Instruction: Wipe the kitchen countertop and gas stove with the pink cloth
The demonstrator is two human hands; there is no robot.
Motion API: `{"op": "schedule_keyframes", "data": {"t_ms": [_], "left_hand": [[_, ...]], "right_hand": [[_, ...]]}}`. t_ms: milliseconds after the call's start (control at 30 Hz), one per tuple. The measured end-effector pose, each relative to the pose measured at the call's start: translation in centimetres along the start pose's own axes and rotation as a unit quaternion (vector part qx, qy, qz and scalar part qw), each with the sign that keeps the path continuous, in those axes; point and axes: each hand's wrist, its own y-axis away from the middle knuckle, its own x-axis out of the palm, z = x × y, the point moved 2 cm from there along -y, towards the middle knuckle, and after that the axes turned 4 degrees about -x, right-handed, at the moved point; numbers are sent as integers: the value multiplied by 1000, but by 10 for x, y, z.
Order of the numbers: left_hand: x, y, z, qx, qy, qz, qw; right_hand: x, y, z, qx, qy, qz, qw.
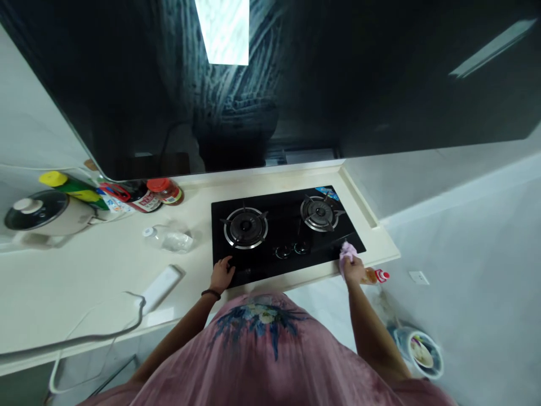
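Note:
A black gas stove [279,231] with two burners is set into the pale countertop. My right hand [353,270] is closed on a pink cloth [347,252], which touches the stove's front right corner. At the front left corner, my left hand [222,274] rests with fingers spread on the stove's edge and holds nothing. The left burner [245,226] lies just beyond that hand; the right burner [319,213] sits farther back. Two control knobs [291,249] are between the burners, near the front.
Above hangs a large dark range hood [338,84] with whitish streaks. Left of the stove lie a clear plastic bottle [169,238], a white power strip [160,287], sauce jars [167,192] and a lidded pot [51,211]. A bin [425,352] stands on the floor at right.

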Motion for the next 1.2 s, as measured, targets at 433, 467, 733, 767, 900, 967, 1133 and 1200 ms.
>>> {"op": "schedule_keyframes", "data": {"t_ms": [433,467,733,767,900,967,1133,1200], "left_hand": [[4,26,15,-70,114,-91,987],[5,30,18,-79,117,-105,984],[15,47,28,-156,97,-151,971],[15,47,24,-164,92,-153,970],[9,41,11,-185,104,-155,965],[4,35,11,-191,135,-168,958],[-11,19,26,-200,229,-278,911],[-24,9,36,-209,249,-351,878]], "right_hand": [[46,-27,10,-215,-33,93,972],[39,-36,-2,-188,-23,90,978],[19,-96,2,-129,-4,99,987],[20,-98,5,-129,-7,97,987],[25,-81,-1,-173,12,81,982],[30,-62,-9,-214,12,100,972],[45,-22,-13,-280,-20,141,949],[52,-18,-11,-281,-33,142,949]]}}
